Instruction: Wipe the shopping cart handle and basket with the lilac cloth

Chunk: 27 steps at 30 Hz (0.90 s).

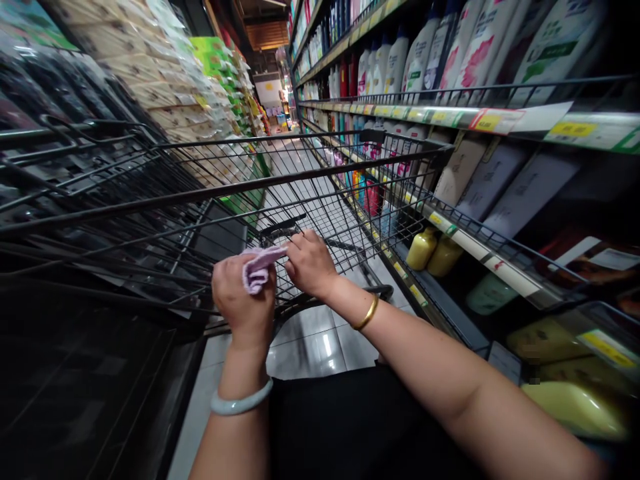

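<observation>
A light purple cloth (pixel 259 272) is bunched in my left hand (pixel 235 293), whose fingers are wrapped round it. The cloth's narrow end stretches across to my right hand (pixel 311 263), whose curled fingers meet it; the fingertips are partly hidden. Both hands are close together in front of the black wire shopping cart (pixel 215 193). A dark strip on the cart's wire (pixel 284 227) shows just beyond the fingers. My left wrist bears a pale bangle (pixel 242 404), my right a gold one (pixel 367 313).
Shelves with shampoo bottles (pixel 420 50) and price labels (pixel 490 123) line the right side. Yellow bottles (pixel 421 248) stand on a lower shelf. Stacked packaged goods (pixel 150 80) rise at the left. The tiled aisle (pixel 293 167) runs ahead beyond the cart.
</observation>
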Motion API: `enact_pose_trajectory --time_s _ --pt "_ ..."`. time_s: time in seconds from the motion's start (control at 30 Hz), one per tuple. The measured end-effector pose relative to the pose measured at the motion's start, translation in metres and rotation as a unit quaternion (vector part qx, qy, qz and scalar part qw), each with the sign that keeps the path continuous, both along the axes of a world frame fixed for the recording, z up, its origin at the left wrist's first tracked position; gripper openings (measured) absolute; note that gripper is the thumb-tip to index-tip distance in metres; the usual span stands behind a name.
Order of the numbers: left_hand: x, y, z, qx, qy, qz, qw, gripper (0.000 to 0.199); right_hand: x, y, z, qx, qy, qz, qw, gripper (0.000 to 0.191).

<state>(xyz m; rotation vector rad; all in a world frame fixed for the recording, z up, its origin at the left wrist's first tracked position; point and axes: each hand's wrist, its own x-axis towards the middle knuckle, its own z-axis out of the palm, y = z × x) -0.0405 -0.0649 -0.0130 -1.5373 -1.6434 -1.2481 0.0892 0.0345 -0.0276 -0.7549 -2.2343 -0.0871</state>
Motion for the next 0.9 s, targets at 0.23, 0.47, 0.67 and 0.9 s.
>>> enact_pose_trajectory --time_s 0.23,0.47,0.67,0.9 --pt "-0.012 -0.018 0.018 0.131 -0.039 0.077 0.988 0.024 0.000 -0.001 0.000 -0.015 -0.006 0.003 1.000 0.020" --pt "-0.006 -0.007 0.004 0.062 -0.029 0.019 0.997 0.023 -0.001 0.000 -0.001 -0.011 0.004 0.002 1.000 0.020" --pt "0.006 -0.007 0.010 0.037 -0.009 -0.015 0.999 0.022 -0.001 0.001 -0.002 0.005 0.010 -0.003 1.000 0.019" --pt "0.013 0.002 -0.002 -0.041 -0.001 -0.019 0.999 0.020 0.000 0.001 -0.001 -0.021 0.003 -0.006 1.000 0.019"
